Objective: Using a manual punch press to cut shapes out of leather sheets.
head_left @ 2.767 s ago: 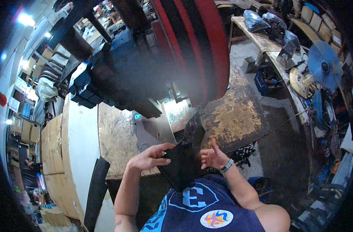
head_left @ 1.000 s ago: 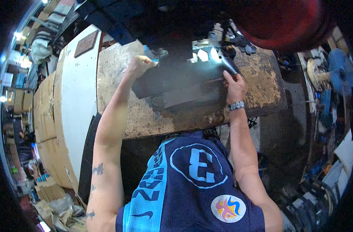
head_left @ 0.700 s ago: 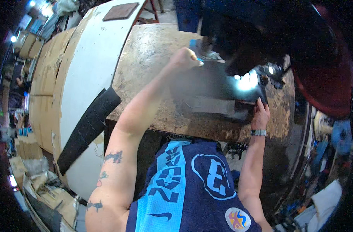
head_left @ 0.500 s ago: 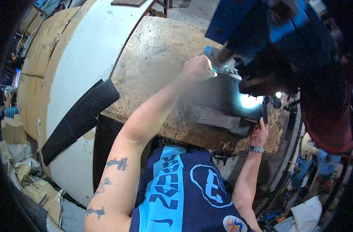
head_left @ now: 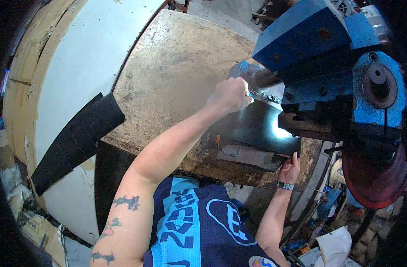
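My left hand is closed at the back left of a glossy black sheet, with a bit of turquoise at its fingers; what it grips is hidden. My right hand grips the sheet's front right corner, fingers partly under it. The sheet reaches beneath the blue machine head, where a lamp lights it brightly. A grey strip lies just in front of it on the worn wooden worktable.
A long curved black piece rests on a white board at the left, beside cardboard. A red wheel hangs at the right of the machine. Cluttered goods and a white cloth lie low at the right.
My left hand rose from near my waist to the sheet's back, and my right hand took its corner. The view has swung, so machine and hands sit further right and the white board shows more.
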{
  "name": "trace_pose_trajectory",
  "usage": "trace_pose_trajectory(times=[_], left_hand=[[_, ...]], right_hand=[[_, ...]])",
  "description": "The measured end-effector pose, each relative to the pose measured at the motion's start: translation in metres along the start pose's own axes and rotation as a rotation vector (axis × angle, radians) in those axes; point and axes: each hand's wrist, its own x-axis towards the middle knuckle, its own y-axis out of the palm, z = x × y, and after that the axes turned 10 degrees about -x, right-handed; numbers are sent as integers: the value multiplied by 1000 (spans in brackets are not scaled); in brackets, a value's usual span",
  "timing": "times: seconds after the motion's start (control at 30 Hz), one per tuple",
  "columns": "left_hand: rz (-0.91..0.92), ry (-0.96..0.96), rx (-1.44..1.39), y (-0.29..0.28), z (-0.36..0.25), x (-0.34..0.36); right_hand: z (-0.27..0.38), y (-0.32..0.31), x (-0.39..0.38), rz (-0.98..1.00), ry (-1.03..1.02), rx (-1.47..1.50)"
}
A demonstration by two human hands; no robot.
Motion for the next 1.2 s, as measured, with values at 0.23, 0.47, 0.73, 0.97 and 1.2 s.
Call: trace_pose_trajectory(times=[0.23,0.47,0.73,0.97,1.2], left_hand=[[-43,79,49,8,4,0],[17,260,83,3,22,23],[31,230,174,5,20,26],[54,228,194,3,16,20],[60,267,226,-3,9,20]], right_hand=[[-15,-21,7,79,9,54],[-21,-13,17,83,-52,107],[-29,-22,6,-4,8,186],[2,-16,-28,8,-263,57],[48,12,-15,325,-469,445]])
